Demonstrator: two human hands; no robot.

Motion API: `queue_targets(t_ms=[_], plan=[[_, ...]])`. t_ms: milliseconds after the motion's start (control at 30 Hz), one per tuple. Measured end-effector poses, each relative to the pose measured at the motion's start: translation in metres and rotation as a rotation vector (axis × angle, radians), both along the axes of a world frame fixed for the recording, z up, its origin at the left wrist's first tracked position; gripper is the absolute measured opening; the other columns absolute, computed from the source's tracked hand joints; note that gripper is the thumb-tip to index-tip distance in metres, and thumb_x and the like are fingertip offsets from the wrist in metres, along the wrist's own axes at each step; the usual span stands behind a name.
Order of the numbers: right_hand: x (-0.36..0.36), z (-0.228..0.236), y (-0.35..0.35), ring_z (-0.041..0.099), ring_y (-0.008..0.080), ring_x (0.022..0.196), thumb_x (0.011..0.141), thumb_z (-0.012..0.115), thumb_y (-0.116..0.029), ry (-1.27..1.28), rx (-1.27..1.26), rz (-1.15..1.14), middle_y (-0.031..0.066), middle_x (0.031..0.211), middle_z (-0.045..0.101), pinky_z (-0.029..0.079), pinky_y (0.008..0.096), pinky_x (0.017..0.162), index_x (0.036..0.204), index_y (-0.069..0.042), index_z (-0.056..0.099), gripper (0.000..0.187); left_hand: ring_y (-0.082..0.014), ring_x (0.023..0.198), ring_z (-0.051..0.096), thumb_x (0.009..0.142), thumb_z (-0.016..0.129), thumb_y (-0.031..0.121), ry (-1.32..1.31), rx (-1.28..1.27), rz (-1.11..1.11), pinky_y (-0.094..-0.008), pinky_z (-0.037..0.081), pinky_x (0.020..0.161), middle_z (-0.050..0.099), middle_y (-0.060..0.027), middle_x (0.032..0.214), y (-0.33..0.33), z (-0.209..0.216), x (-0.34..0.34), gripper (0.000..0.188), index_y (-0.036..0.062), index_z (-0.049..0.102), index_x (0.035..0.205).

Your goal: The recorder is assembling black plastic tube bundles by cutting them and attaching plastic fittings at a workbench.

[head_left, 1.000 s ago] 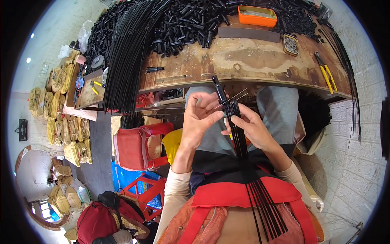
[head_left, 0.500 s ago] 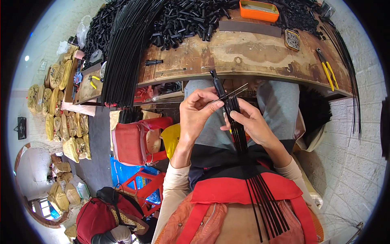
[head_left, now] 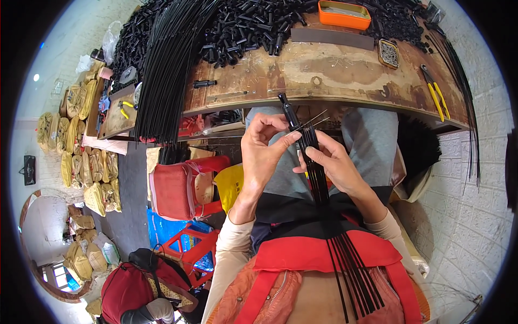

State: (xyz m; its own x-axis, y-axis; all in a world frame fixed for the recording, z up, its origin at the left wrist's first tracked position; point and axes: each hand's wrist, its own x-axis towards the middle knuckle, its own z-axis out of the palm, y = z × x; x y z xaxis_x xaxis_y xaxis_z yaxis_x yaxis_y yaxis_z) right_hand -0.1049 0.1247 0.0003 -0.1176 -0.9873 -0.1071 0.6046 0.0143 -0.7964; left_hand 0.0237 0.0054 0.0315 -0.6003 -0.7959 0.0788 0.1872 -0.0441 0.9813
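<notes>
In front of my lap, my left hand (head_left: 263,148) is closed around a black plastic tube part (head_left: 290,115), its narrow end pointing away from me. Its thumb tip presses where the tube meets the ends of thin black rods. Two thin pale wire-like tips (head_left: 317,117) stick out just to the right of the tube. My right hand (head_left: 337,164) is closed around the bundle of thin black rods (head_left: 317,181), thumb lying across them. The rods run back down over my lap and red-edged apron (head_left: 291,254). How the tube and rods join is hidden by my fingers.
The wooden bench (head_left: 243,86) bears a heap of black tube parts (head_left: 248,24), long black rods (head_left: 167,70), an orange box (head_left: 343,15), a tray of small metal pieces (head_left: 388,53) and yellow-handled pliers (head_left: 434,93). Red stools (head_left: 178,189) and a bending person (head_left: 135,289) are at left.
My left hand has shifted slightly to the right, its wrist turning a little. The tube part has barely moved; my right hand and the rods stay in place.
</notes>
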Motion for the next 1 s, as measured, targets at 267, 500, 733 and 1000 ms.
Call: queue_targets(t_ms=[267,500,733,1000], plan=[[0.000,-0.001,-0.001,0.058,0.0129,0.082,0.099,0.051,-0.012,0.010,0.022,0.017,0.0058,0.094,0.056,0.056,0.0411,0.084,0.124,-0.001,0.049,0.027,-0.0162,0.101,0.063,0.077,0.072,-0.012,0.011,0.136,-0.030,-0.0305,0.052,0.090,0.063,-0.0140,0.110,-0.008,0.002,0.003,0.031,0.0039,0.052,0.093],[0.001,0.003,0.005,0.058,0.0136,0.083,0.099,0.050,-0.010,0.017,0.000,0.017,0.0066,0.096,0.057,0.056,0.0422,0.085,0.123,-0.001,0.049,0.026,-0.0292,0.109,0.064,0.077,0.071,-0.012,0.147,0.285,-0.161,-0.0399,0.052,0.093,0.065,-0.0175,0.111,-0.012,-0.005,0.007,0.043,0.0088,0.047,0.105],[-0.006,0.000,0.002,0.059,0.0148,0.084,0.100,0.050,-0.014,-0.117,-0.044,0.136,0.0076,0.096,0.057,0.056,0.0453,0.086,0.125,-0.001,0.047,0.028,-0.0256,0.109,0.062,0.077,0.076,-0.003,0.270,0.539,-0.306,-0.0382,0.046,0.098,0.065,-0.0162,0.113,-0.016,-0.011,0.005,0.065,0.0113,0.041,0.130],[-0.001,0.000,0.002,0.060,0.0154,0.083,0.100,0.049,-0.012,-0.015,-0.033,0.065,0.0085,0.095,0.058,0.057,0.0446,0.085,0.122,-0.001,0.048,0.025,-0.0226,0.110,0.062,0.076,0.078,0.001,0.274,0.636,-0.284,-0.0364,0.045,0.100,0.066,-0.0150,0.114,-0.015,-0.019,0.003,0.081,0.0106,0.033,0.144]])
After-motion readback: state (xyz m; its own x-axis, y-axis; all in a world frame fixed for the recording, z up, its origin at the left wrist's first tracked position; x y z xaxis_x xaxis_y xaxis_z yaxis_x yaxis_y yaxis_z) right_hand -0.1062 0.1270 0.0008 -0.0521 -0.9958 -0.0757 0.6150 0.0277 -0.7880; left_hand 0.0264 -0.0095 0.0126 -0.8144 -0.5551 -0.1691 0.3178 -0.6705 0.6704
